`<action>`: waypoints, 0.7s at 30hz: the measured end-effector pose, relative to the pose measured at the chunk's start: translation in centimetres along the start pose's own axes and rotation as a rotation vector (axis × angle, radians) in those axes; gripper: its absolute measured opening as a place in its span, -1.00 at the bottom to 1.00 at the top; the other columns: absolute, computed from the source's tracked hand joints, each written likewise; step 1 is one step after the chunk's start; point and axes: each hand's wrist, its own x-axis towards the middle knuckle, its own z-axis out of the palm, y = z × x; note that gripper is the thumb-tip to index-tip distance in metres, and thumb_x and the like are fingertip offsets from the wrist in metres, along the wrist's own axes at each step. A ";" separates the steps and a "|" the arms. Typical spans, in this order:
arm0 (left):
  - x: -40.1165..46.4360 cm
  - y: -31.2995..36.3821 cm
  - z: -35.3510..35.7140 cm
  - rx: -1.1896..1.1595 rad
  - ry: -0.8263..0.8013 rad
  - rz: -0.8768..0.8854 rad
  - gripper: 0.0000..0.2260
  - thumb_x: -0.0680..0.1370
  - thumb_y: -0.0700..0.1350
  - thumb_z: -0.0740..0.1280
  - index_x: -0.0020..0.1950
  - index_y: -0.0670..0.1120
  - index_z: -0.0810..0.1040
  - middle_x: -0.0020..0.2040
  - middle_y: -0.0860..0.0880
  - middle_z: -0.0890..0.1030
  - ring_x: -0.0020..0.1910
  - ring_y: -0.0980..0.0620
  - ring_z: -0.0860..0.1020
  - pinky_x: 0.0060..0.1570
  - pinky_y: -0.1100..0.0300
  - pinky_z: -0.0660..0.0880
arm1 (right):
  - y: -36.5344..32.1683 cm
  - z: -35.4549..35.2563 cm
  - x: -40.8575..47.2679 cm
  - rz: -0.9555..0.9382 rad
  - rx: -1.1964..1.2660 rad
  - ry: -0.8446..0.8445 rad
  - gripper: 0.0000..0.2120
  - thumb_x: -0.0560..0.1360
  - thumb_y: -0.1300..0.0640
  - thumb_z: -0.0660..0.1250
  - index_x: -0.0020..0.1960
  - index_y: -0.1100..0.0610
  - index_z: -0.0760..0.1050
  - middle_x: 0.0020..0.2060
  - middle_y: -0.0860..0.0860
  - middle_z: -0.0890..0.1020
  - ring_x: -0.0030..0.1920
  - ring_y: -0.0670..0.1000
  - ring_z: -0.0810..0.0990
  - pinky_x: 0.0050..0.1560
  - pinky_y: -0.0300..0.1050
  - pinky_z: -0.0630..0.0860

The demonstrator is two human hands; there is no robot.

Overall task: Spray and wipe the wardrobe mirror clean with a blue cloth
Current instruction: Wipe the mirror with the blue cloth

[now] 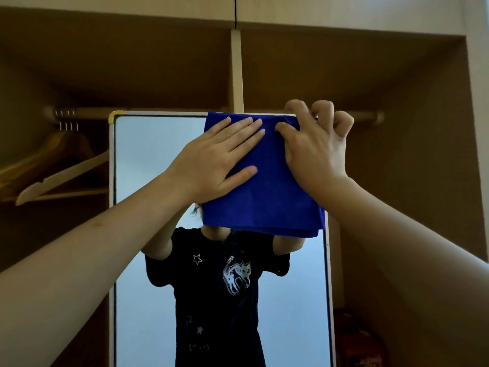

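The blue cloth (260,181), a folded, soft-napped square, covers the upper right part of the wardrobe mirror (148,168), hiding its top right corner and the reflected person's face. The left hand (217,162) lies flat on the cloth with straight fingers, grip apart. The right hand (315,144) presses its thumb on the cloth while its curled fingers hook over the mirror's top edge, so its grip is clamped there. The reflected black T-shirt (219,300) bears stars and a cat-like print. Pale wooden hangers (60,170) hang at far left, partly cut off. A reddish object (357,340) at lower right is too dim to identify.
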 end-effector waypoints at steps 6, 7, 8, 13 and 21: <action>-0.2 0.1 0.4 0.094 -0.009 0.000 -0.47 0.66 0.12 -0.10 0.58 -0.07 0.04 0.58 -0.04 0.09 0.57 0.04 -0.01 0.52 0.12 -0.14 | -4.1 -3.8 -0.9 0.099 -0.021 -0.379 -0.64 0.58 0.19 0.21 0.34 0.30 0.40 0.29 0.21 0.40 0.31 0.20 0.31 0.23 0.01 0.35; -0.2 0.1 0.5 0.100 -0.006 0.001 -0.49 0.66 0.09 -0.10 0.58 -0.07 0.05 0.58 -0.04 0.09 0.57 0.03 0.00 0.52 0.11 -0.13 | -4.7 -3.8 -1.2 0.162 0.020 -0.411 -0.57 0.60 0.21 0.17 0.43 0.33 0.28 0.31 0.25 0.37 0.33 0.22 0.29 0.26 0.00 0.36; -0.3 0.1 0.6 0.099 -0.002 -0.001 -0.50 0.67 0.07 -0.11 0.58 -0.08 0.06 0.58 -0.04 0.10 0.56 0.03 0.00 0.52 0.11 -0.13 | -5.2 -3.7 -1.3 0.230 0.067 -0.424 -0.53 0.61 0.23 0.13 0.48 0.34 0.19 0.33 0.27 0.35 0.34 0.23 0.28 0.28 -0.01 0.36; -0.3 0.2 0.8 0.029 0.029 -0.070 -0.52 0.67 0.00 -0.10 0.57 -0.11 0.10 0.57 -0.06 0.15 0.56 0.04 0.04 0.52 0.16 -0.15 | -6.9 -2.1 -3.1 0.416 0.376 -0.360 -0.47 0.64 0.19 0.08 0.56 0.28 0.04 0.50 0.24 0.17 0.52 0.24 0.08 0.46 0.11 0.20; -1.1 0.2 0.8 0.033 0.145 -0.267 -0.53 0.67 0.01 -0.07 0.56 -0.10 0.15 0.56 -0.06 0.18 0.56 0.01 0.07 0.53 0.02 -0.14 | -7.6 -0.5 -4.2 0.340 0.387 -0.311 -0.33 0.57 -0.34 -0.12 0.60 -0.08 -0.03 0.59 0.13 -0.02 0.57 0.23 -0.12 0.52 0.16 -0.20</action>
